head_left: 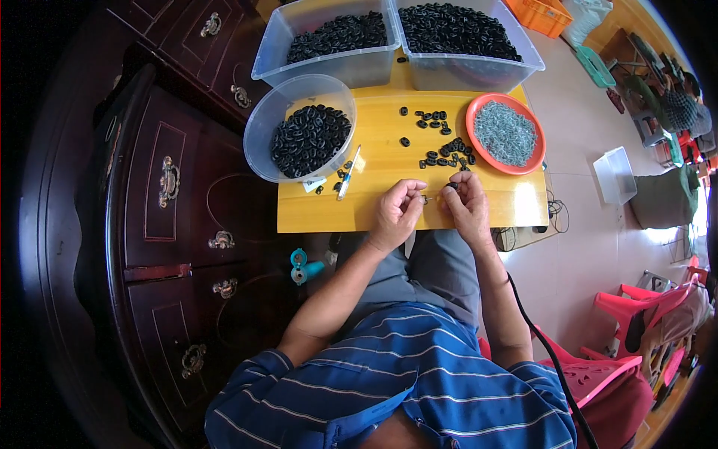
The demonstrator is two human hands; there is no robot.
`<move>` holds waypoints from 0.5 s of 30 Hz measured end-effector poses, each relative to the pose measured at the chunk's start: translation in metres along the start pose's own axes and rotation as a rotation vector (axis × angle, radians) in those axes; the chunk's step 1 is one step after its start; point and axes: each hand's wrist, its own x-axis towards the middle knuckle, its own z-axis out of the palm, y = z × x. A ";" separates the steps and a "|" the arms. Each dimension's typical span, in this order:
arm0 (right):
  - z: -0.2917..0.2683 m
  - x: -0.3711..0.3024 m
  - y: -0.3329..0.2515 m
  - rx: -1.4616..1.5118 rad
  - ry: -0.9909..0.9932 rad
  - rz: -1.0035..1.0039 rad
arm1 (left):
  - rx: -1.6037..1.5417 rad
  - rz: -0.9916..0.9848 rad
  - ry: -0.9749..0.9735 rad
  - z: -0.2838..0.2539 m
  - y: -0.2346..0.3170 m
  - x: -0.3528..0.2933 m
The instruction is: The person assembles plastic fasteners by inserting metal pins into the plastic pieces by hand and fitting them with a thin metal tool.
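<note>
Right hand (469, 206) pinches small black piece (452, 186) at its eleven o'clock; left hand (398, 212) narrow on tiny part (425, 200), kind unclear. Black piece probably light, stiff, slick: grip rim.

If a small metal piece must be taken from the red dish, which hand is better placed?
Probably the right hand: it is nearer to the red dish of small metal pieces, though it pinches a black piece. The left hand is farther away.

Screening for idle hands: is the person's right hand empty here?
No, the right hand has a small black piece between thumb and fingers.
</note>
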 end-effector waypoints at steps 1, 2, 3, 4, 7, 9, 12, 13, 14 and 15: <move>-0.001 0.000 0.000 0.000 -0.001 0.000 | 0.000 -0.005 -0.001 0.000 0.000 0.000; -0.003 0.000 0.000 -0.030 -0.028 0.014 | 0.001 -0.005 -0.001 0.000 -0.001 0.000; -0.003 0.000 0.000 -0.061 -0.055 0.028 | -0.003 -0.005 0.002 0.001 -0.001 0.000; -0.002 0.000 0.000 -0.061 -0.056 0.028 | -0.006 -0.005 0.006 0.001 -0.001 0.000; 0.000 0.001 0.002 -0.038 -0.001 -0.022 | -0.006 -0.006 0.003 0.001 -0.002 0.000; -0.001 0.000 0.001 -0.045 -0.019 -0.008 | -0.007 -0.005 0.002 0.001 -0.001 0.000; -0.001 -0.001 0.000 -0.083 -0.042 -0.004 | -0.008 0.007 0.020 0.002 -0.001 0.000; -0.001 -0.001 0.000 -0.082 -0.043 -0.004 | -0.009 0.018 0.038 0.002 -0.001 0.000; -0.001 -0.001 0.000 -0.074 -0.036 0.016 | -0.009 0.017 0.039 0.001 -0.001 0.000; -0.001 -0.001 0.000 -0.066 -0.029 0.036 | -0.011 0.010 0.022 0.001 -0.001 0.000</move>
